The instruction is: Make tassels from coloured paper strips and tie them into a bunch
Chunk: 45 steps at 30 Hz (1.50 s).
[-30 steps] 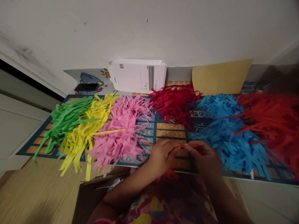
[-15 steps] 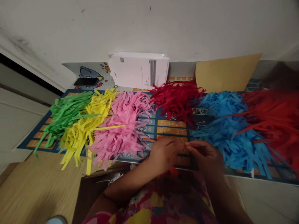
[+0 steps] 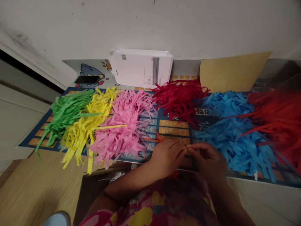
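At the front middle of the mat, my left hand is closed around a bunch of orange paper strips. Some strip ends poke out above the knuckles, and a little orange shows below the palm; the rest is hidden. My right hand meets it with thumb and forefinger pinched together on a thin end of the orange paper. Left of my hands lies a pile of pink strips, and to the right spread blue strips. Dark red strips lie just beyond.
Yellow strips and green strips lie at the left, orange-red strips at the far right. A white box and a tan sheet lean at the wall. A black phone rests on the printed mat.
My hands stay together at nearly the same spot. More orange strip ends now show above my left hand. The view has shifted slightly.
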### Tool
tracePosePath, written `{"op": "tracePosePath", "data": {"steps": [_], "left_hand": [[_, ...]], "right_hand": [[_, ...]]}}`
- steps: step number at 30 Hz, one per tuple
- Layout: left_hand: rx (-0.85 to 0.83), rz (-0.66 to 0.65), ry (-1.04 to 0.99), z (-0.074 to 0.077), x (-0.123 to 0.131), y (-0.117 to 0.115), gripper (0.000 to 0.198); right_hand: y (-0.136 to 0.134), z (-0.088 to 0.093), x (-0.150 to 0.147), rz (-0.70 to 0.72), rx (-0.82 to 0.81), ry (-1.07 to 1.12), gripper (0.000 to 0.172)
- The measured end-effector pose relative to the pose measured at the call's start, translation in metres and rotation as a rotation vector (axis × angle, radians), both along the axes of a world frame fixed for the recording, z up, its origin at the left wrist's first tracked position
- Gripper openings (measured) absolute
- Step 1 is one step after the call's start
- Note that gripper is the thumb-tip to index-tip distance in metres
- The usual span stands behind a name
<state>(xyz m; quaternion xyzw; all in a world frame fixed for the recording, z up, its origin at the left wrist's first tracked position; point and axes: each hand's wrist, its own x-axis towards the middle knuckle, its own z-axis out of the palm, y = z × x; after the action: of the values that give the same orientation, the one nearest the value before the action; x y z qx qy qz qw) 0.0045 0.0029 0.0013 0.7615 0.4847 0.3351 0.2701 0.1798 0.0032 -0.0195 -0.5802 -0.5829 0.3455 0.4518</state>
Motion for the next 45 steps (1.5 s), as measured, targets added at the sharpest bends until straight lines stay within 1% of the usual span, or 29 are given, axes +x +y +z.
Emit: {"op": "tracePosePath", "data": {"steps": [4, 9, 16, 21, 25, 29, 31, 34, 38, 41, 43, 45], "left_hand": [[0.033, 0.002, -0.034, -0.001, 0.000, -0.001, 0.027], [0.026, -0.009, -0.082, -0.002, 0.000, 0.000, 0.026], [0.004, -0.024, -0.005, 0.000, 0.000, -0.001, 0.025], [0.099, 0.042, -0.072, -0.006, -0.001, 0.000, 0.017], [0.190, -0.031, -0.157, -0.011, -0.005, 0.007, 0.017], [0.178, -0.104, -0.236, -0.011, -0.007, 0.011, 0.015], [0.172, -0.088, -0.219, -0.009, -0.007, 0.011, 0.014], [0.166, -0.017, -0.162, -0.009, -0.005, 0.008, 0.012], [0.151, 0.043, -0.133, -0.012, -0.003, 0.005, 0.011], [0.151, 0.033, -0.114, -0.015, -0.003, 0.009, 0.013], [0.156, 0.017, -0.089, -0.018, -0.003, 0.015, 0.014], [0.152, 0.012, -0.078, -0.020, -0.005, 0.020, 0.015]], "right_hand": [[-0.002, -0.001, 0.002, -0.041, -0.041, 0.092, 0.017], [-0.004, -0.001, 0.003, 0.008, -0.055, 0.177, 0.014], [-0.005, 0.000, 0.005, 0.061, -0.022, 0.108, 0.011], [-0.006, -0.004, 0.007, 0.111, -0.024, 0.118, 0.011], [-0.001, 0.001, 0.006, 0.154, -0.064, 0.106, 0.012], [0.005, 0.002, 0.005, 0.148, -0.076, 0.099, 0.013], [0.006, -0.001, 0.005, 0.140, -0.056, 0.075, 0.013], [0.004, -0.006, 0.006, 0.167, -0.033, 0.044, 0.013], [0.004, -0.008, 0.006, 0.201, -0.076, 0.054, 0.014], [0.010, -0.006, 0.005, 0.208, -0.068, 0.066, 0.012], [0.017, -0.005, 0.003, 0.176, -0.013, 0.041, 0.008], [0.024, -0.004, 0.001, 0.138, -0.002, 0.035, 0.008]]}}
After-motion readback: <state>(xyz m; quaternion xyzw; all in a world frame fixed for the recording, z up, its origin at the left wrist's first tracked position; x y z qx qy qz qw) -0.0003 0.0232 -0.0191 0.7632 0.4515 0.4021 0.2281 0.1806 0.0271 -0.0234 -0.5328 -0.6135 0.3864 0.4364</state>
